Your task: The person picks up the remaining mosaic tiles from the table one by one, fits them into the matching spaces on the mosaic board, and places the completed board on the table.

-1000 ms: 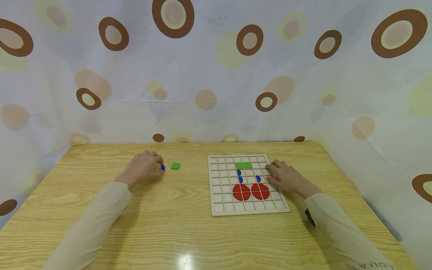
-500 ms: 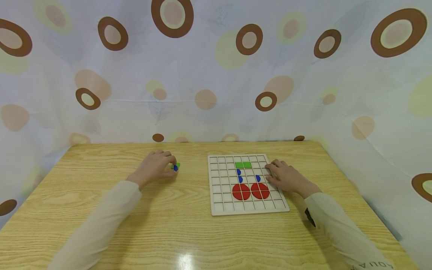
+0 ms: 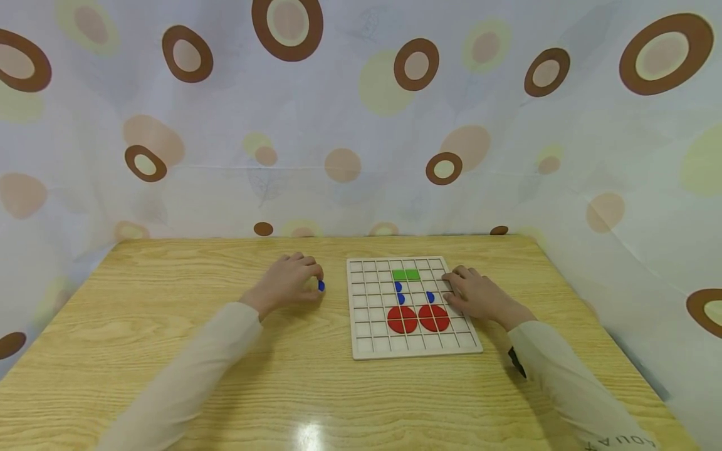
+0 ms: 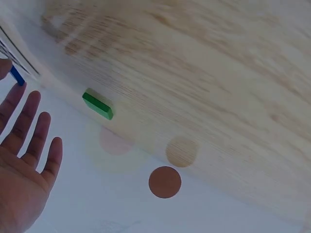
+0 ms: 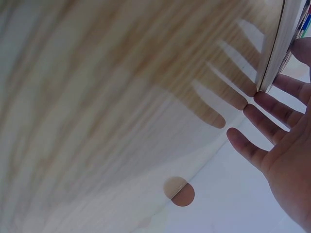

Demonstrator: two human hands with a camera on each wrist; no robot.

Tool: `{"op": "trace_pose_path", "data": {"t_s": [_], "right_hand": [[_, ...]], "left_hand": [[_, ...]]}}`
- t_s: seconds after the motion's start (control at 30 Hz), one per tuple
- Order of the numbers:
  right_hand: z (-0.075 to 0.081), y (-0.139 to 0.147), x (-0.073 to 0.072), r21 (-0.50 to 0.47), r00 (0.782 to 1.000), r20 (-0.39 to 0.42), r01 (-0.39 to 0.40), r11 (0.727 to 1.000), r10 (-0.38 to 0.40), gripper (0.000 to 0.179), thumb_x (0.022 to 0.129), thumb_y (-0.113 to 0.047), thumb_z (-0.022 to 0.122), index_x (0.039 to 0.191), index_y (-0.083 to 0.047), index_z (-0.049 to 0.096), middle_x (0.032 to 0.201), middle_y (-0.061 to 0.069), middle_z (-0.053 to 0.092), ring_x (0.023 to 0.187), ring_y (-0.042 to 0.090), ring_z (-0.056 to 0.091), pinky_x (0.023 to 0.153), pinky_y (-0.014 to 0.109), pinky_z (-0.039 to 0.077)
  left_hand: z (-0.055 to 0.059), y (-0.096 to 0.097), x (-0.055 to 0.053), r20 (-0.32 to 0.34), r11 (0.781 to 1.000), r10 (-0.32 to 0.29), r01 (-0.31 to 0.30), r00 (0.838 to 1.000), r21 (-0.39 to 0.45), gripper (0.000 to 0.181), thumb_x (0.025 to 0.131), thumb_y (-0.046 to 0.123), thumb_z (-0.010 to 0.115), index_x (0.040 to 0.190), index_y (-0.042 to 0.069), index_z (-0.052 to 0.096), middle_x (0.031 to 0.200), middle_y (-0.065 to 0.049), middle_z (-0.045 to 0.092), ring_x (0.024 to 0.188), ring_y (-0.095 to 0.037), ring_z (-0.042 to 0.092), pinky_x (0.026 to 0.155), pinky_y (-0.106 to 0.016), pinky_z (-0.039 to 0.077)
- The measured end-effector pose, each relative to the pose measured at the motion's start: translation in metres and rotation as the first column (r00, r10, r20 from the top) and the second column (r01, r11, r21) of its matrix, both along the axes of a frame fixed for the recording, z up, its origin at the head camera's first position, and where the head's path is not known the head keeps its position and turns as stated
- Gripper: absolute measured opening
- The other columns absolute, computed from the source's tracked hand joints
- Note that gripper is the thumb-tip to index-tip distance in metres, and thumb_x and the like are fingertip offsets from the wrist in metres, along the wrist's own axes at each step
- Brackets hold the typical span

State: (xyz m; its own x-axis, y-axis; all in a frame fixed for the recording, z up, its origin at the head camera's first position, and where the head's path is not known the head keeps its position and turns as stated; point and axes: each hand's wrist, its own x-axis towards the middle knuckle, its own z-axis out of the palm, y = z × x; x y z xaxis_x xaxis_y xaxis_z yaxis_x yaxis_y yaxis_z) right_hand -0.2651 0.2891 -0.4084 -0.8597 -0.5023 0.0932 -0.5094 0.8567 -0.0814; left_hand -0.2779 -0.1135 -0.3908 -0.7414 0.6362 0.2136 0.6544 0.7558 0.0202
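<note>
The left hand (image 3: 287, 282) pinches a blue piece (image 3: 321, 285) between thumb and index finger, the other fingers extended; the piece is just beside the gridded board (image 3: 380, 346), which lies between the two hands. The right hand (image 3: 479, 295) is spread and loose, gripping nothing, its fingertips at the board's edge. Left of those fingertips are green squares (image 3: 398, 274), blue half-rounds (image 3: 430, 297) and red rounds (image 3: 397, 314).

Lettering (image 3: 626, 442) on the right sleeve (image 3: 564, 382) is upside down and seems to read AQUA; a mark beside it is cut off. A black object (image 3: 516, 363) beneath that sleeve is mostly hidden; a green tile (image 4: 98, 105), near the left hand in its wrist view, is covered in the head view; the blue piece's full outline is hidden by the fingers.
</note>
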Motion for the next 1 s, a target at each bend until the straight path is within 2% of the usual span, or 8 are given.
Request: {"op": "trace_pose_path", "data": {"t_s": [0.2, 0.47, 1.0], "right_hand": [[0.000, 0.000, 0.000, -0.004, 1.000, 0.002, -0.001, 1.000, 0.001, 0.040, 0.091, -0.025, 0.054, 0.124, -0.002, 0.051, 0.116, 0.017, 0.051, 0.101, 0.035, 0.051, 0.081, 0.055, 0.043], [-0.001, 0.000, 0.000, -0.003, 1.000, 0.014, 0.007, 1.000, -0.007, 0.041, 0.091, -0.025, 0.053, 0.125, -0.002, 0.050, 0.117, 0.017, 0.050, 0.103, 0.036, 0.050, 0.082, 0.056, 0.042], [0.000, -0.001, 0.000, -0.004, 1.000, 0.010, 0.009, 1.000, -0.009, 0.041, 0.091, -0.025, 0.053, 0.125, -0.002, 0.050, 0.116, 0.017, 0.051, 0.103, 0.036, 0.051, 0.082, 0.055, 0.042]], "left_hand": [[0.000, 0.021, 0.002, 0.004, 1.000, -0.031, 0.031, 1.000, -0.001, 0.021, 0.082, 0.037, 0.063, 0.095, 0.020, 0.064, 0.100, 0.003, 0.061, 0.095, -0.020, 0.053, 0.083, -0.041, 0.044], [0.002, 0.051, 0.002, 0.041, 0.998, -0.067, 0.066, 0.997, 0.022, 0.023, 0.083, 0.038, 0.062, 0.098, 0.020, 0.064, 0.105, 0.002, 0.061, 0.102, -0.021, 0.053, 0.091, -0.043, 0.042], [0.007, 0.100, -0.002, 0.090, 0.999, -0.032, 0.033, 0.995, -0.004, 0.027, 0.085, 0.041, 0.060, 0.104, 0.022, 0.063, 0.110, 0.004, 0.060, 0.104, -0.019, 0.051, 0.095, -0.041, 0.040]]}}
